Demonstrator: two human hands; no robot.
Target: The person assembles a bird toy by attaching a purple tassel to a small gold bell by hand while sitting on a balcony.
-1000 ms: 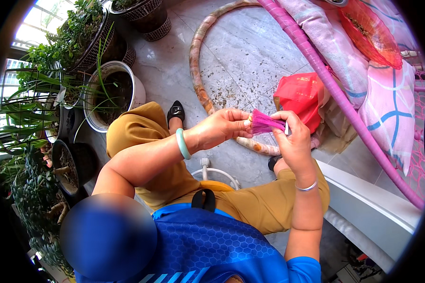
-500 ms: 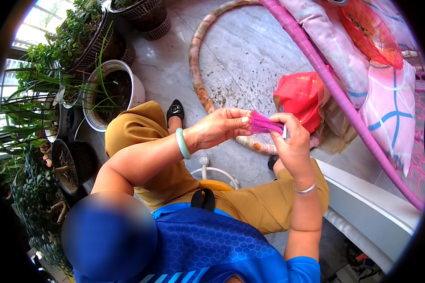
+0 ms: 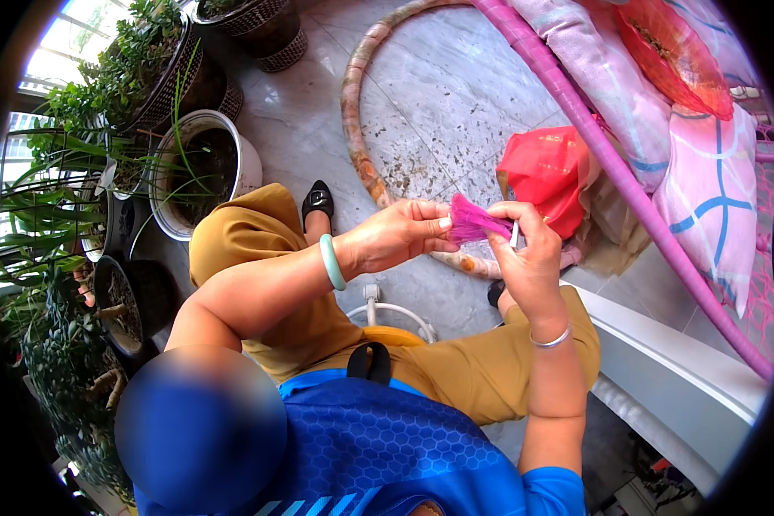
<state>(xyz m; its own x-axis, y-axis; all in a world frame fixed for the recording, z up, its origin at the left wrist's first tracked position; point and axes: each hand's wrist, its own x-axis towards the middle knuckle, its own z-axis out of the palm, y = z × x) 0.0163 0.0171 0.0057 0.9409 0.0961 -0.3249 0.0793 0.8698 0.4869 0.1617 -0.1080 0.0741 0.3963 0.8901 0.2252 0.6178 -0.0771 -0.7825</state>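
Observation:
A tuft of bright purple, hair-like fibres (image 3: 468, 221) is stretched between my hands above the floor. My right hand (image 3: 525, 249) pinches its right end between thumb and fingers. A small white piece (image 3: 515, 234) shows at those fingers; I cannot make out what it is. My left hand (image 3: 396, 234), with a pale green bangle at the wrist, has its fingers pressed together at the tuft's fanned left edge. My left fingertips hide part of that edge.
A large mottled hoop (image 3: 353, 112) lies on the tiled floor, with dark crumbs inside it. Beyond my right hand are a red bag (image 3: 542, 172) and a pink wrapped hoop (image 3: 611, 159). Potted plants, including a white pot (image 3: 248, 168), line the left. A white ledge (image 3: 662, 357) is at right.
The purple fibres have spread into a wider fan at their left end. My left fingers no longer show a yellowish bit at the tips. Both hands stay in nearly the same place.

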